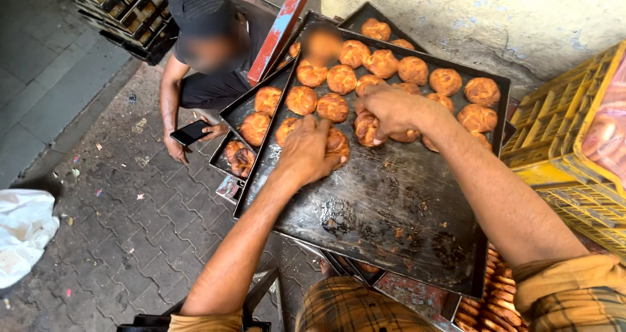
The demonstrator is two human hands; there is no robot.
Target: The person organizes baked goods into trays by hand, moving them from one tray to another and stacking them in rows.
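- Blackened metal made up the big baking tray [391, 215], which sat tilted across the person's lap; every place below is given relative to this tray.
- Golden-brown round buns [381, 63] filled the tray's far half in rough rows, while its near half lay bare apart from burnt crumbs and dark patches.
- At the near edge of the bun rows, the left hand [306, 153] lay curled over 1 bun [338, 143], fingers bent around it in what looked like a grasp, though the palm hid the contact.
- Just beside it, towards the tray's right, the right hand [391, 110] was cupped around another bun [366, 129], with more buns touching its fingers.
- To do this picking well, each bun probably needed lifting from underneath with spread fingers rather than a pinch, since the crusts looked flaky and could crush.
- Working row by row from the near edge would likely keep the wrists off the remaining buns.
- Because the tray sloped, loosened buns could slide towards the lap, so a steady tray mattered.
- Beyond the tray's far left corner, a second tray [251, 120] held more buns, and another person crouched there with a phone [190, 132].
- Right of the tray stood a yellow plastic crate [561, 117].
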